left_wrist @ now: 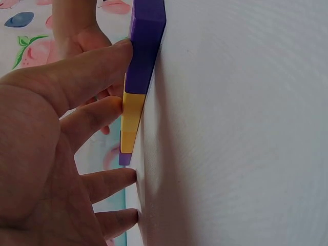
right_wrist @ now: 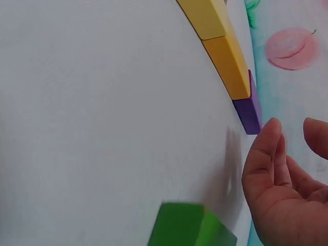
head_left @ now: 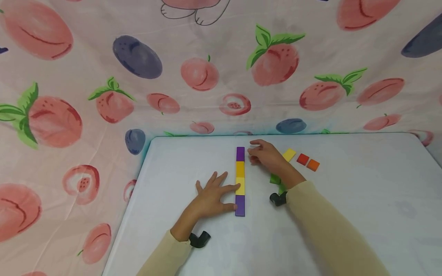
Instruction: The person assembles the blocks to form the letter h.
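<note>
A straight row of four flat blocks runs away from me on the white table (head_left: 362,214): a near purple block (head_left: 240,210), a yellow block (head_left: 241,181), an orange-yellow block (head_left: 239,169) and a far purple block (head_left: 240,154). My left hand (head_left: 208,197) lies to the left of the row with fingers spread. Its thumb touches the near purple block, and its index fingertip the yellow one. Just right of the far purple block hovers my right hand (head_left: 267,155), fingers loosely bent. In the right wrist view, nothing sits between its thumb and fingers (right_wrist: 261,154).
Right of the row lie another yellow block (head_left: 289,154), a red block (head_left: 302,159), an orange block (head_left: 313,165) and green blocks (head_left: 274,179), partly hidden by the right forearm. A fruit-patterned cloth (head_left: 207,42) rises behind the table's far edge. Black cameras (head_left: 200,240) sit at both wrists.
</note>
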Demonstrator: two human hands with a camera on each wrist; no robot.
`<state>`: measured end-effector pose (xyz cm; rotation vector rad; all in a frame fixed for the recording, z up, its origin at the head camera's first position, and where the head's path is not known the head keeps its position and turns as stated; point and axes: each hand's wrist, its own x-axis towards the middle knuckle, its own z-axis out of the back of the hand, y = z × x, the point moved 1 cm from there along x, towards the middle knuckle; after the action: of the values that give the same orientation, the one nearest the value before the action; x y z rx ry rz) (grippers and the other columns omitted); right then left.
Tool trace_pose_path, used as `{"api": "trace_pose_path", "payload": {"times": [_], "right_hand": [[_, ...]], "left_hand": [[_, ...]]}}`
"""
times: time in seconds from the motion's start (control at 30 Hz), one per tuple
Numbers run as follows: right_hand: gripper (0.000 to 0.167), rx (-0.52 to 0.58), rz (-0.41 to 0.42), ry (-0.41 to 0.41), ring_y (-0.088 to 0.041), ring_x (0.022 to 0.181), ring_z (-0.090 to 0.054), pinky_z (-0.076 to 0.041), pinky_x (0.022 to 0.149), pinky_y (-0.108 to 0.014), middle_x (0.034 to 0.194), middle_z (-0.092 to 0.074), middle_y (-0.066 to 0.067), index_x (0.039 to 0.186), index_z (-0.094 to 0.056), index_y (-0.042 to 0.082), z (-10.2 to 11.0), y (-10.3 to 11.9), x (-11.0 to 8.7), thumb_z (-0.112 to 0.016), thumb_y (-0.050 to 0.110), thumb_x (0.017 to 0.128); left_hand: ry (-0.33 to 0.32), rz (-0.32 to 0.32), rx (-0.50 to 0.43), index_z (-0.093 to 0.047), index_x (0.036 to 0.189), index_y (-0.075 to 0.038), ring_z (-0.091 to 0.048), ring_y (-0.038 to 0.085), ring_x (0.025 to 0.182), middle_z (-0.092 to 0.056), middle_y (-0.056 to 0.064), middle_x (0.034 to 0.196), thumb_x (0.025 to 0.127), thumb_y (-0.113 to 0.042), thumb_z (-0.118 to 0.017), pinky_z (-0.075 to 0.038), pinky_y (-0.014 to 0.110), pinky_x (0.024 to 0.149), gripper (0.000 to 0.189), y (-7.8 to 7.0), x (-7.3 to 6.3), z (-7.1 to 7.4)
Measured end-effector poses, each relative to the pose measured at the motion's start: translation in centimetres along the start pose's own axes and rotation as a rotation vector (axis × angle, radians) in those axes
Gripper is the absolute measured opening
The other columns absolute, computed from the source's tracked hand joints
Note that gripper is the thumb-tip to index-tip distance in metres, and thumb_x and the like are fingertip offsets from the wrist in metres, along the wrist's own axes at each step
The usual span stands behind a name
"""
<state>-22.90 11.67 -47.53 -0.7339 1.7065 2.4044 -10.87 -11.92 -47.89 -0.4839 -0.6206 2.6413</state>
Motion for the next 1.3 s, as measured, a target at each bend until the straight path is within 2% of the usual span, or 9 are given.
{"api": "trace_pose_path", "payload": {"times": [0.13,0.27,0.43,0.57,0.77,1.0,1.07,1.3], "right_hand": [[0.053,-0.004,0.033,0.01,-0.026,0.115,-0.064,-0.053,0.106,-0.038,0.13,-0.063,-0.01,0.153,-0.044,0.022,0.8,0.2,-1.0,-0.059,0.037,0.104],[0.052,-0.069,0.096,-0.011,-0.028,0.115,-0.065,-0.056,0.102,-0.04,0.129,-0.063,-0.013,0.149,-0.05,0.019,2.0,0.4,-2.1,-0.06,0.04,0.103],[0.051,-0.28,0.195,-0.089,-0.03,0.115,-0.061,-0.057,0.097,-0.043,0.126,-0.065,-0.012,0.142,-0.058,0.02,3.6,0.5,-3.8,-0.06,0.05,0.1],[0.053,-0.459,0.237,-0.145,-0.028,0.118,-0.056,-0.054,0.095,-0.046,0.125,-0.064,-0.008,0.139,-0.062,0.02,4.6,0.0,-5.0,-0.061,0.055,0.098],[0.053,-0.587,0.32,-0.149,-0.034,0.117,-0.056,-0.051,0.094,-0.054,0.122,-0.063,-0.014,0.135,-0.067,0.015,5.5,-1.4,-6.1,-0.065,0.052,0.097],[0.049,-0.75,0.445,-0.166,-0.039,0.114,-0.053,-0.049,0.089,-0.054,0.119,-0.061,-0.018,0.129,-0.071,0.014,6.0,-3.7,-7.1,-0.073,0.047,0.093],[0.049,-0.786,0.46,-0.175,-0.04,0.112,-0.053,-0.048,0.087,-0.053,0.117,-0.061,-0.018,0.128,-0.072,0.015,6.0,-4.3,-7.4,-0.074,0.046,0.091],[0.053,-0.874,0.432,-0.207,-0.038,0.106,-0.052,-0.049,0.074,-0.043,0.115,-0.06,-0.017,0.126,-0.073,0.016,5.9,-5.3,-7.7,-0.077,0.051,0.087]], "left_hand": [[0.004,0.004,0.005,-0.056,0.143,-0.046,-0.01,0.039,0.159,-0.027,0.004,0.17,0.086,-0.055,-0.075,0.0,0.089,0.106,0.061,0.1,0.0,0.0],[0.002,0.007,0.001,-0.056,0.143,-0.046,-0.009,0.038,0.159,-0.027,0.003,0.17,0.086,-0.055,-0.075,0.001,0.088,0.107,0.061,0.2,0.0,0.1],[-0.003,0.01,-0.007,-0.057,0.143,-0.046,-0.009,0.039,0.159,-0.027,0.003,0.17,0.086,-0.054,-0.075,0.002,0.088,0.106,0.06,0.1,0.0,0.2],[-0.002,0.013,-0.013,-0.058,0.143,-0.045,-0.009,0.038,0.159,-0.027,0.003,0.17,0.086,-0.053,-0.075,0.003,0.088,0.107,0.06,0.1,-0.1,0.1],[-0.004,0.01,-0.02,-0.058,0.143,-0.044,-0.008,0.037,0.16,-0.027,0.003,0.17,0.086,-0.053,-0.076,0.004,0.088,0.107,0.06,0.1,-0.1,0.1],[-0.01,-0.004,-0.026,-0.058,0.143,-0.043,-0.009,0.038,0.159,-0.027,0.004,0.17,0.086,-0.052,-0.075,0.003,0.088,0.107,0.06,0.0,-0.2,0.1],[-0.01,-0.006,-0.024,-0.058,0.143,-0.043,-0.009,0.038,0.159,-0.027,0.004,0.17,0.086,-0.052,-0.075,0.003,0.088,0.107,0.06,0.0,-0.2,0.0],[-0.008,-0.005,-0.025,-0.058,0.143,-0.043,-0.009,0.038,0.159,-0.027,0.004,0.17,0.086,-0.052,-0.075,0.003,0.088,0.107,0.06,0.0,-0.2,-0.1]]}}
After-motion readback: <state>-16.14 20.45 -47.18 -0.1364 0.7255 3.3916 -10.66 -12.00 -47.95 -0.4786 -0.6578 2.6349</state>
